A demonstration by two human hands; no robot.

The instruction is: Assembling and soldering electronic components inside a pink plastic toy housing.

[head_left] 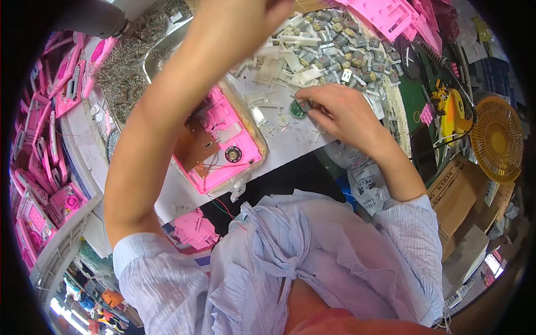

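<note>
Right grip (329,109) pinches small green disc (298,108) on white surface (290,142) beside open pink toy housing (220,142); left grip (262,11) raised, mostly out of frame, state indeterminable.

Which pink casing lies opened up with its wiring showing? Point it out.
The pink casing on the white worktop under the left forearm; its circuit board and small speaker are exposed, unlike the stacked ones.

Open toy housing (220,142) sits on the worktable (290,142), dead centre, circuit board (198,146) and small speaker (233,154) inside it. Just right of it, the right hand (340,111) is down on a round part (297,109). Behind that, a heap of small motors (335,47). Far left, stacked housings (47,145); far right, a fan (497,139).
</note>
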